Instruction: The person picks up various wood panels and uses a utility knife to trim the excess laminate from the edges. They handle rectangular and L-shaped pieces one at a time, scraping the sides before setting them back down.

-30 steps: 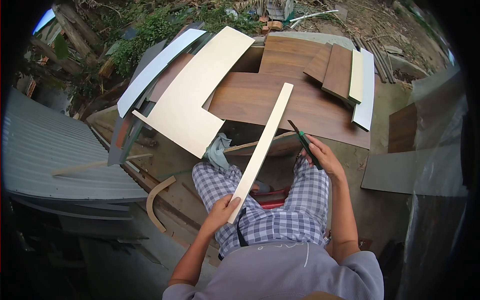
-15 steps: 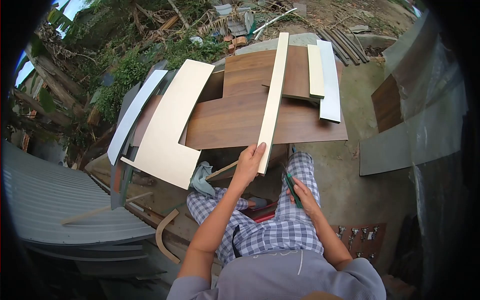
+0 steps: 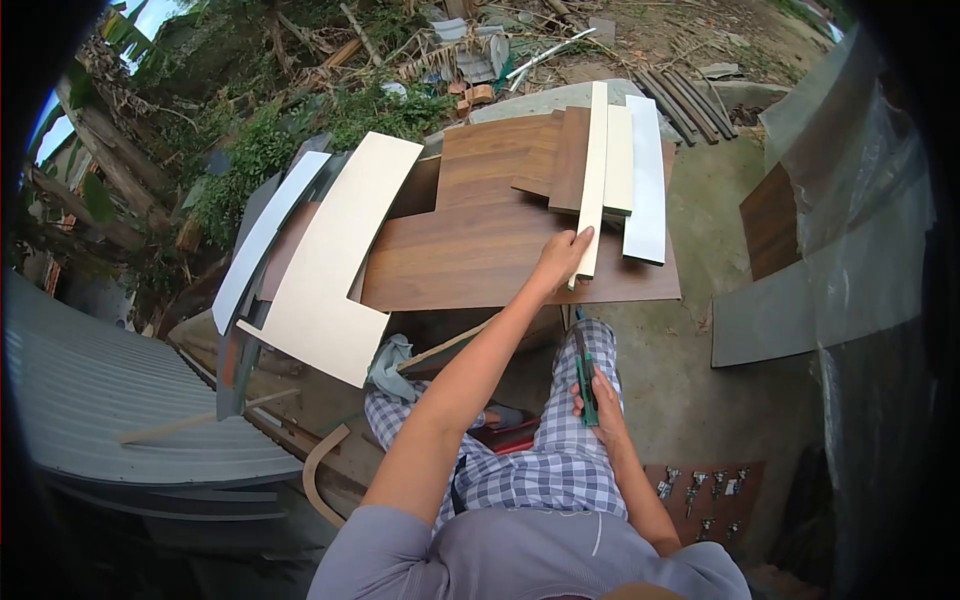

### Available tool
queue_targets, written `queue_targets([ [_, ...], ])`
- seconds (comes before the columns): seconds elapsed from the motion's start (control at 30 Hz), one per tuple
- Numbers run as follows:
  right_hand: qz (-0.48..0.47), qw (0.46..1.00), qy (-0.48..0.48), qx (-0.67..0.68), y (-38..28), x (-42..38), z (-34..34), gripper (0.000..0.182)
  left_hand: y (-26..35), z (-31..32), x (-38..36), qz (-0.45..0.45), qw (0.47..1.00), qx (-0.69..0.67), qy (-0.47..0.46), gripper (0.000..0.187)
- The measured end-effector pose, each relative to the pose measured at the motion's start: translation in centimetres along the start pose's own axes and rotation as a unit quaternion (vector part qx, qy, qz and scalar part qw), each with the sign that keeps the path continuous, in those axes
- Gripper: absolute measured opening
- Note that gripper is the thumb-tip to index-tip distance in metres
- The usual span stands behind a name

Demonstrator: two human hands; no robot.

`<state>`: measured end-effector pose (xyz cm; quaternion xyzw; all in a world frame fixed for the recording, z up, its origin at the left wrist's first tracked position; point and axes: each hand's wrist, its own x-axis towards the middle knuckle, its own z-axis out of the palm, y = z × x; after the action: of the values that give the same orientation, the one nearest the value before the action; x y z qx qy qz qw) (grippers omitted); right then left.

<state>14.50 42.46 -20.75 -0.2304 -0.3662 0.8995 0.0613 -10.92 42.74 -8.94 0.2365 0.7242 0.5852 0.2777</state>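
A person seated outdoors in checked trousers (image 3: 545,470) holds a long cream strip (image 3: 595,165) by its near end, the fingers of the left hand (image 3: 566,256) closed around it. The strip, seen half a second earlier over the middle of a large brown board (image 3: 470,262), has moved right and now lies alongside a short cream piece (image 3: 618,165), with a white board (image 3: 645,185) just beyond. Small brown boards (image 3: 568,165), partly hidden by the strip before, show more fully to its left; whether the strip touches the short piece cannot be told. The right hand (image 3: 606,405), fingers curled, still grips a green and black cutter (image 3: 587,392) above the thigh. At left, a wide cream board (image 3: 335,255) rests near a pale blue cloth (image 3: 391,366).
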Motion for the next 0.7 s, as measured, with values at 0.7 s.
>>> queue_targets([
  [0.7,0.009,0.996,-0.018,-0.081,0.0,0.9,0.9,0.045,-8.5,-37.4,-27.4,0.051,0.741,-0.213,0.635,0.046],
])
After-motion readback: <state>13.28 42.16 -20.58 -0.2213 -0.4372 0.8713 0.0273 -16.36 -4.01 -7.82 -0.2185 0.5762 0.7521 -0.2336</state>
